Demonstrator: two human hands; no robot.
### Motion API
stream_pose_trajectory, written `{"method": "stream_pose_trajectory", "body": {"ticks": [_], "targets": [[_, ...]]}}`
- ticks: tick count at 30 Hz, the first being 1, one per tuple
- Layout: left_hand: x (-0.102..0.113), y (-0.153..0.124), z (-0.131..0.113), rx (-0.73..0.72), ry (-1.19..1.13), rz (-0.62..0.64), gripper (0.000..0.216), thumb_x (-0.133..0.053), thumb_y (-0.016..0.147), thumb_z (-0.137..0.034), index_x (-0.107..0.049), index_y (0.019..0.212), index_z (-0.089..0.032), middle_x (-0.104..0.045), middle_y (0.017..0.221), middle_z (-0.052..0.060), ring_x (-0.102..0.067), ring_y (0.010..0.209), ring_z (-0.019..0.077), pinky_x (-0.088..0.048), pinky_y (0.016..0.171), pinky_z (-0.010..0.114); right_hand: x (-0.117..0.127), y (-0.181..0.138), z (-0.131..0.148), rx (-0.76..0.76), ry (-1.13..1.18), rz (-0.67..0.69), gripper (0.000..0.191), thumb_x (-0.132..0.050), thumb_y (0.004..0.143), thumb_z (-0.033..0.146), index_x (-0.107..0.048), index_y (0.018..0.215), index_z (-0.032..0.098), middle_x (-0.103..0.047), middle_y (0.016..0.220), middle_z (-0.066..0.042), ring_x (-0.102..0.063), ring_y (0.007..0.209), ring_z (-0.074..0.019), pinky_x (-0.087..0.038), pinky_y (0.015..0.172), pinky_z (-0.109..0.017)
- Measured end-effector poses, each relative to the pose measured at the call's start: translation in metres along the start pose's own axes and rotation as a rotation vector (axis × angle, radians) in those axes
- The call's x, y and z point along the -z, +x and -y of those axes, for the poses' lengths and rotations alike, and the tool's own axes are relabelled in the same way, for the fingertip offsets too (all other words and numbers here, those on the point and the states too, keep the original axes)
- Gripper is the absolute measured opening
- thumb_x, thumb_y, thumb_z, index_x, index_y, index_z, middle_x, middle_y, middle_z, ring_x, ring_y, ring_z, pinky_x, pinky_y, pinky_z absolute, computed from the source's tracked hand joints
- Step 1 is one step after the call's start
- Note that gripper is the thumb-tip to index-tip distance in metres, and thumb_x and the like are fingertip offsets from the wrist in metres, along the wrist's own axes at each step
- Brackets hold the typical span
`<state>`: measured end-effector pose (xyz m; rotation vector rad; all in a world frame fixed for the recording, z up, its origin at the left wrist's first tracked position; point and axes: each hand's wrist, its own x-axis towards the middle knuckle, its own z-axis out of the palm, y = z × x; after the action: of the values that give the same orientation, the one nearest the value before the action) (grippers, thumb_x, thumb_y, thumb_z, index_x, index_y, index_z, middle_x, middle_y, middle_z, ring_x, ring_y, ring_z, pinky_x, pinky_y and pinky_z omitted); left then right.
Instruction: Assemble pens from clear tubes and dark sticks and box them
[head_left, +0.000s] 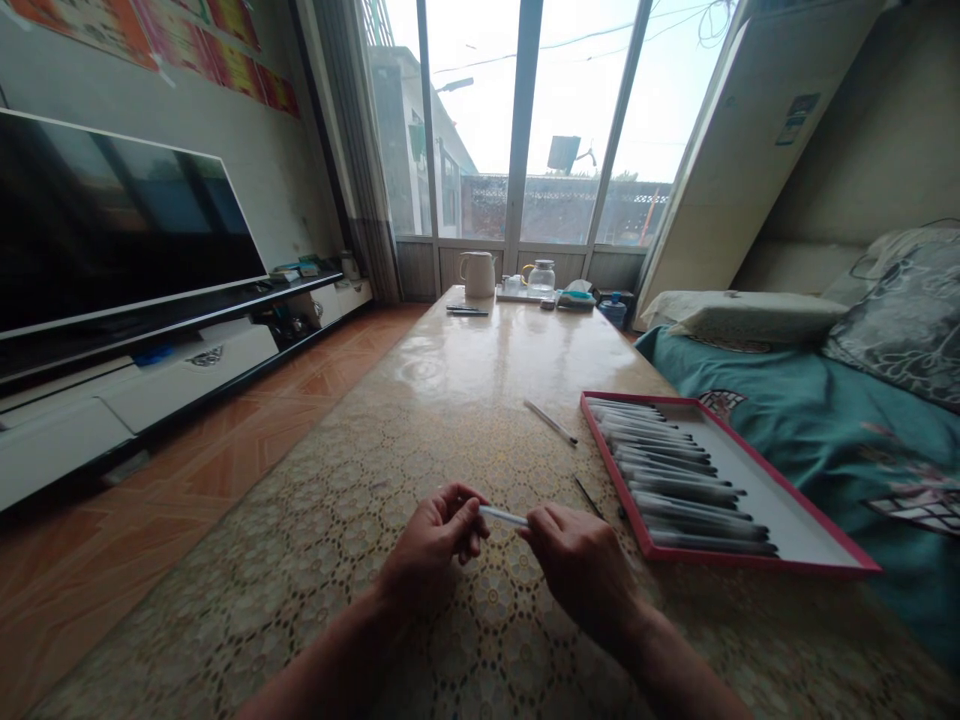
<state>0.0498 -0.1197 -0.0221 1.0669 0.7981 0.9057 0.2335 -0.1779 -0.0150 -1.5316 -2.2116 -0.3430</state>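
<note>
The pen (pixel 503 516) lay level between the two hands low in the middle of the frame, a short white stretch of it showing in the gap. The left hand (pixel 435 545) pinched one end with curled fingertips, and the right hand (pixel 579 560) gripped the other end the same way, both held just above the table (pixel 420 400) with its patterned lace cover. Just right of the right hand a thin dark piece (pixel 589 496) lay on the cover, too small to tell what it was. Further up, another pen (pixel 550 422) lay loose on the table. Right of centre sat a red-rimmed tray (pixel 795 535) holding a row of pens (pixel 679 478) side by side. At the far end of the table, upper middle, stood a white jug (pixel 478 274) and a glass pot (pixel 541 278). A television (pixel 112 225) filled the upper left, and a teal blanket (pixel 825 420) covered the right side.
</note>
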Motion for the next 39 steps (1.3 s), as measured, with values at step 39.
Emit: {"method": "stream_pose_trajectory", "body": {"ticks": [39], "targets": [[-0.001,0.006,-0.003,-0.237,0.158,-0.317,0.047,-0.062,0.075,-0.047,-0.051,0.107,-0.014,-0.057,0.053,-0.005,-0.041,0.037,0.0066,-0.03,0.036,0.017,0.101,-0.009,-0.087,-0.543,0.397,0.048,0.027,-0.044,0.088,0.036,-0.059,0.104,0.019,-0.069,0.08,-0.005,-0.066,0.073,-0.0193,-0.047,0.063,-0.027]]}}
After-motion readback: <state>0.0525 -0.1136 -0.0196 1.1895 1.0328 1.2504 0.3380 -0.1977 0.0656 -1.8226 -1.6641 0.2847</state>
